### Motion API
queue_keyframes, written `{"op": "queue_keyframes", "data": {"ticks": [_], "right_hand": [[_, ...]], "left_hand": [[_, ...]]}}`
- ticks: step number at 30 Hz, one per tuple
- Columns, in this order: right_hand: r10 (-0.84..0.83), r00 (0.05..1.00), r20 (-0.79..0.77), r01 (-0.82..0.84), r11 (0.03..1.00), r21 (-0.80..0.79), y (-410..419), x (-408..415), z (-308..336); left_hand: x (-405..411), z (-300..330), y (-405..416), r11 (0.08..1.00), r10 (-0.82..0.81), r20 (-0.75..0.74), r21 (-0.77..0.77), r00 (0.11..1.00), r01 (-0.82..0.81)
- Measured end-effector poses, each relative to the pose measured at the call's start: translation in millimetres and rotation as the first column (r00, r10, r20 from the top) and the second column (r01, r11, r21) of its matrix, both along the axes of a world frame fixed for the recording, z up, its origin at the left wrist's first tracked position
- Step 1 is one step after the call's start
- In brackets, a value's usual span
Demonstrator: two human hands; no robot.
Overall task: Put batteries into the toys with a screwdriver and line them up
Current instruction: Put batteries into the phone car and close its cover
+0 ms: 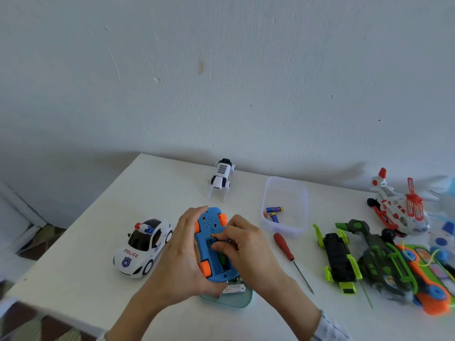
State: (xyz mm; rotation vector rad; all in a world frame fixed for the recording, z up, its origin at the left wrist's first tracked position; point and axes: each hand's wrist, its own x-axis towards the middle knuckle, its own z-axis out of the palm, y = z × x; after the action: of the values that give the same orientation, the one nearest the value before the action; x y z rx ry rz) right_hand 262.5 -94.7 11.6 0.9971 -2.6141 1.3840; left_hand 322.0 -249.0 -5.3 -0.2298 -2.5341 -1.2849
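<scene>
at the front of the bench, the left hand grips the upturned blue car by its side — the right hand pinches something dark at the open battery bay. the screwdriver lies just right of the hands, batteries in the clear tub behind it, police car to the left.
</scene>
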Motion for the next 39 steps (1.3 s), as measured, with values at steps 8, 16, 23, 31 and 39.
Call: {"op": "queue_keyframes", "data": {"ticks": [8, 16, 23, 31, 39], "right_hand": [[0.017, 0.89, -0.456, 0.094, 0.971, 0.221, -6, 9, -9], [0.198, 0.966, 0.168, -0.219, 0.968, 0.12, -14, 2, -23], [-0.271, 0.947, 0.175, 0.22, 0.94, 0.261, 5, -67, -54], [-0.134, 0.99, 0.046, 0.065, 0.716, 0.695, -21, -94, -71], [-0.088, 0.993, 0.084, -0.005, 0.662, 0.75, -35, -106, -79]], "left_hand": [[1, -3, -11, 0.997, 0.042, -0.011, 0.069, 0.999, -0.041], [1, -15, -34, 0.979, 0.039, 0.107, 0.196, 0.993, -0.06], [2, -33, -46, 0.96, 0.092, 0.189, 0.246, 0.978, -0.137], [5, -34, -50, 0.948, 0.077, 0.236, 0.285, 0.969, -0.145], [4, -31, -50, 0.939, 0.033, 0.267, 0.32, 0.963, -0.121]]}}
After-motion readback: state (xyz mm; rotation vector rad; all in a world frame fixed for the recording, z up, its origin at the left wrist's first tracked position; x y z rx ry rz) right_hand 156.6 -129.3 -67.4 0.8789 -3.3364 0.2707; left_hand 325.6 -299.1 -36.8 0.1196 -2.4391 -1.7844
